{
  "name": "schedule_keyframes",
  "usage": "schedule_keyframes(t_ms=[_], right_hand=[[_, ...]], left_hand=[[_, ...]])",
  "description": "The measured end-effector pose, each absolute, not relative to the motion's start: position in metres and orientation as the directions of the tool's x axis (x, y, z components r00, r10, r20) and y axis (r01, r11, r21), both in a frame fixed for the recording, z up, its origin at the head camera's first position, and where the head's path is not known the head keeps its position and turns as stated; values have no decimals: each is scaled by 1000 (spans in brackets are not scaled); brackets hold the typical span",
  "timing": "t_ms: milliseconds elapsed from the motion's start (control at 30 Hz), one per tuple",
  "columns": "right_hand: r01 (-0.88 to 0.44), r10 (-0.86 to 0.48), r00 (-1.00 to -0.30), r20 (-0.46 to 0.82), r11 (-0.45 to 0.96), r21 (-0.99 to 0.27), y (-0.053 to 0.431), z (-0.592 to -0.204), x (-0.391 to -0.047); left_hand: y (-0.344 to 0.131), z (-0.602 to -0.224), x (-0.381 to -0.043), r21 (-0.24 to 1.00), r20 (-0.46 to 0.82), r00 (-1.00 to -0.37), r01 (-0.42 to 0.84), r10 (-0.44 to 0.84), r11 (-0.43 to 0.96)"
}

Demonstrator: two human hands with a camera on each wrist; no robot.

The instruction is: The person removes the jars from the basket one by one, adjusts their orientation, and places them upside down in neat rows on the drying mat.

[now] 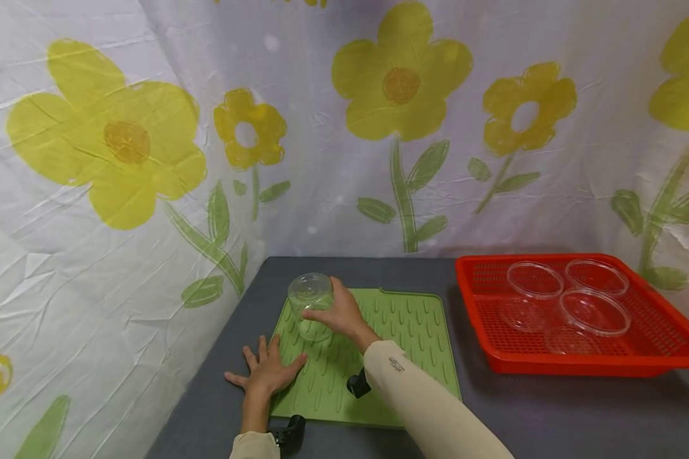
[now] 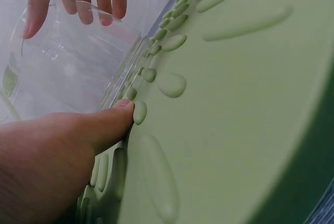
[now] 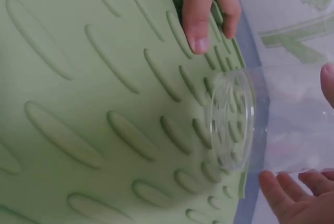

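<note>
While the left hand [image 1: 266,374] lies spread, the right hand [image 1: 343,312] grips a jar [image 1: 306,305] (perhaps inverted)

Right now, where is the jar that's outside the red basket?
In the head view, the jar is left of centre, held by the right hand over the far left part of the mat, just beyond the left hand.
</note>
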State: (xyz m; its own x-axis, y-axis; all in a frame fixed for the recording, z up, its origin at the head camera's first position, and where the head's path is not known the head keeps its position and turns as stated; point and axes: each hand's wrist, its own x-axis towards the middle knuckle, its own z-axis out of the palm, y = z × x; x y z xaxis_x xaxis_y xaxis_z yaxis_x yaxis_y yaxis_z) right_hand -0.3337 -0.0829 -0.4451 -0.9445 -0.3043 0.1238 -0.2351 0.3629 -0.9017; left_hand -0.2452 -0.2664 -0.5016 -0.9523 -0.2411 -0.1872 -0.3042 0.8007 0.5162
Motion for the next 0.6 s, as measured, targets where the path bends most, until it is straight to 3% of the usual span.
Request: schedule_keyframes(t_ms=[600], right_hand=[[-220, -328, -940, 93, 374, -901, -76, -432, -325]], left_hand=[[-266, -497, -245, 501, -202, -950, -311, -240, 808]])
